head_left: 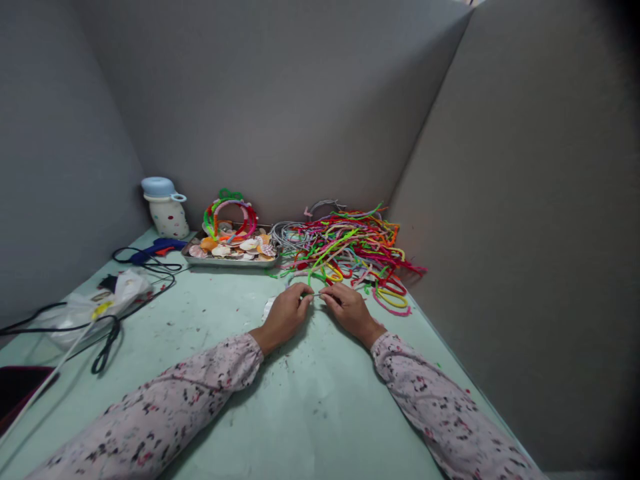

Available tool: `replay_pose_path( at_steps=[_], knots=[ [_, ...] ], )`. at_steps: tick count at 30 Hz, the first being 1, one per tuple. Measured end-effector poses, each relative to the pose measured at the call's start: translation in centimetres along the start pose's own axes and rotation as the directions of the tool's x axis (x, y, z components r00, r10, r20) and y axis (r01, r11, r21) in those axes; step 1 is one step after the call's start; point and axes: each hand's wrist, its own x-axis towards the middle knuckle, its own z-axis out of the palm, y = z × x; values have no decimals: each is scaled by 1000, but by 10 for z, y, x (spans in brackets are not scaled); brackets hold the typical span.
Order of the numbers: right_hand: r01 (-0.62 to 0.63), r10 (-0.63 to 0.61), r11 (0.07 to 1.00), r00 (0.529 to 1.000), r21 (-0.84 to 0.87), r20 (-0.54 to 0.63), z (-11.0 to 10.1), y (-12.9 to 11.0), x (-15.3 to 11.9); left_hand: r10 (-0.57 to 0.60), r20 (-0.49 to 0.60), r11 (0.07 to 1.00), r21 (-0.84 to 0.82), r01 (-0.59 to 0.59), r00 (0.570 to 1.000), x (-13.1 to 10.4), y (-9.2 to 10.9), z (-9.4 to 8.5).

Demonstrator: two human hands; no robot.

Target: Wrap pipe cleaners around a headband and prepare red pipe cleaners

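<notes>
Close together over the table, my left hand [290, 310] and my right hand [350, 310] both pinch with thumb and fingers. Between their fingertips runs a short stretch of a thin grey strand [317, 295]. It seems to be part of a grey hoop [300, 274] that curves up behind the hands, though the fingers hide where they join. A light green pipe cleaner [310, 275] rises just beyond the left fingertips. Right behind both hands lies a tangled heap of coloured pipe cleaners [350, 243].
At the back, a metal tray [230, 263] holds seashells [250, 245] and pipe-cleaner-wrapped hoops [245, 217]. Grey coils [290, 235] lie beside it. Leftward are a bottle [167, 210], a blue glue gun [157, 250], black cables [107, 347] and a plastic bag [127, 290]. Grey panels [280, 107] enclose the table.
</notes>
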Motion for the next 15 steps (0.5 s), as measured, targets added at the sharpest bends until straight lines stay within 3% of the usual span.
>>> replay_pose_path(
  at_steps=[15],
  knots=[
    [6, -6, 1000, 1000, 8, 9, -1, -1, -1, 26, 4, 999, 45, -26, 1000, 1, 2, -1]
  ],
)
